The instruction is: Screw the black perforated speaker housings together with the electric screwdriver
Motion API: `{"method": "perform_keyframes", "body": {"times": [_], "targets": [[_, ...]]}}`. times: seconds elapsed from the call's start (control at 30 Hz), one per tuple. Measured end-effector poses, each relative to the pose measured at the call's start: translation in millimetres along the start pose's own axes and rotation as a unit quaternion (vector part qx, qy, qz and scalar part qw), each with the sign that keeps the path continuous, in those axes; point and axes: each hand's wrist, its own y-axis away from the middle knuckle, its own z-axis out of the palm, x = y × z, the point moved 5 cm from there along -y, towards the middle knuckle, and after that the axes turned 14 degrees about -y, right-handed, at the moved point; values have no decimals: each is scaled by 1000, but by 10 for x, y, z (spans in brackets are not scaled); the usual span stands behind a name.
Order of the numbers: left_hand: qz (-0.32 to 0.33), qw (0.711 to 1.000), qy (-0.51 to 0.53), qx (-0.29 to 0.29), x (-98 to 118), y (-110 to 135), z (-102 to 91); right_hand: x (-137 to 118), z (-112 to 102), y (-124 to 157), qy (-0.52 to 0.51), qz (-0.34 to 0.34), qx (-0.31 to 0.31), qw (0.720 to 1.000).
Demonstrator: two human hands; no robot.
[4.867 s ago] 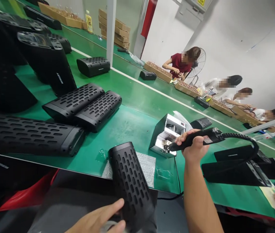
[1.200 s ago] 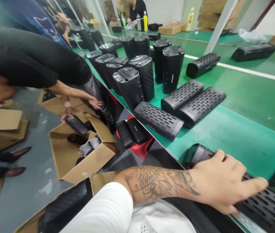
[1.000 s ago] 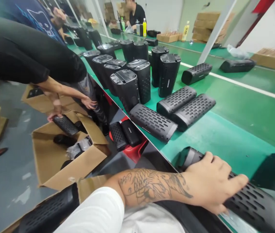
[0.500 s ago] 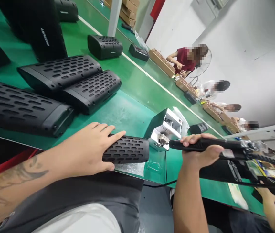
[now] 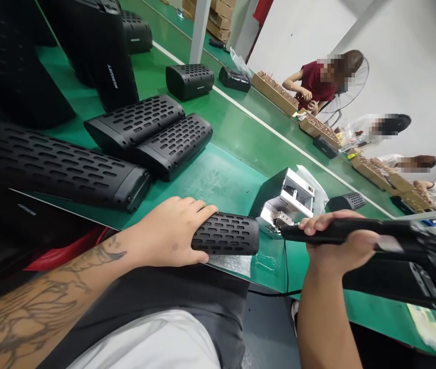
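My left hand [image 5: 171, 233] lies over a black perforated speaker shell [image 5: 227, 234] that rests on its side at the near edge of the green bench [image 5: 225, 133], fingers curled on top of it. My right hand [image 5: 338, 246] is closed round a black electric screwdriver [image 5: 359, 230] held level. The screwdriver tip points left and ends just beside the shell's right end. A small metal screw feeder box [image 5: 283, 197] stands right behind that gap.
Several more black perforated shells [image 5: 152, 133] lie and stand on the bench to the left and behind. Other people work at cardboard trays [image 5: 275, 95] along the far side. A flat black part [image 5: 394, 284] lies at the right.
My view swung from the floor boxes on the left back to the bench. My left hand stayed on the shell, and my right hand with the screwdriver came into sight beside the shell's end.
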Motion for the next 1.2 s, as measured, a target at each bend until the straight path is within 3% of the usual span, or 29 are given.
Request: {"method": "perform_keyframes", "body": {"times": [0.07, 0.13, 0.23, 0.37, 0.5, 0.7, 0.93, 1.07, 1.2], "targets": [[6, 1000, -3, -1, 2, -11, 8, -256, 130, 99, -24, 15, -34, 999], [10, 1000, -4, -1, 3, -15, 15, -478, 333, 240, -41, 74, -76, 994], [10, 1000, -10, 4, -1, -9, 16, -640, 755, 511, -44, 148, -165, 974], [9, 1000, -10, 9, 3, 0, 11, -556, 1155, 766, -82, 131, -142, 978], [11, 1000, -2, 23, 18, -4, -1, -352, 1359, 808, -81, 174, -144, 971], [14, 1000, -6, -4, 45, -12, -19, -196, 1506, 687, -108, 184, -206, 955], [19, 999, -11, -29, 65, -23, -27, -59, 1448, 780, -123, 217, -240, 938], [21, 1000, -6, -20, 71, -22, -21, -25, 1455, 816, -145, 180, -296, 927], [22, 1000, -4, -21, 67, -16, -16, 20, 1445, 830, -174, 176, -312, 917]]}}
